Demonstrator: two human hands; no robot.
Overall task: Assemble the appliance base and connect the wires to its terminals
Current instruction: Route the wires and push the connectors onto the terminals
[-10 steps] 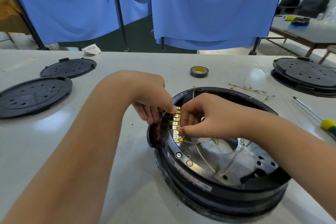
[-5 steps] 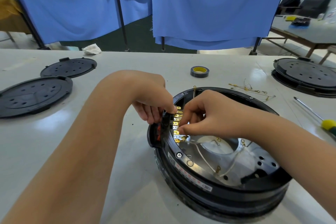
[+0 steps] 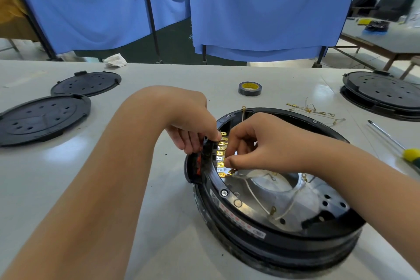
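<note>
The appliance base [image 3: 272,223] sits in the lower right of the frame, lying flat on the table [image 3: 159,223] with its open side up, so its round opening faces the camera. Along its upper-left inner rim runs a row of gold terminals [image 3: 221,154]; the row's long axis goes from the top of the frame down toward the bottom, following the rim. Pale wires [image 3: 256,198] with small gold end-lugs lie loose across the shiny metal plate inside the base.

The left hand [image 3: 193,125] reaches in from the left of the frame, fingers curled down over the black connector block [image 3: 208,150] on the outside of the rim, gripping it just beside the terminals. The right hand [image 3: 261,143] comes from the right, its thumb and fingertips pinched together on a wire connector [image 3: 231,171] at the lower end of the terminal row.

The table is pale grey and glossy. At the left of the frame lie two flat black covers [image 3: 45,118], one behind the other. A roll of black tape [image 3: 250,88] with a yellow core lies above the base in the frame. To its right is a loose bundle of spare wires [image 3: 313,111], then a screwdriver [image 3: 395,145] with a yellow handle at the right edge. Another black base [image 3: 381,93] sits in the upper right.

Blue curtains [image 3: 261,7] on dark poles hang behind the table, with a second table [image 3: 386,38] and dark chairs in the upper right corner.
</note>
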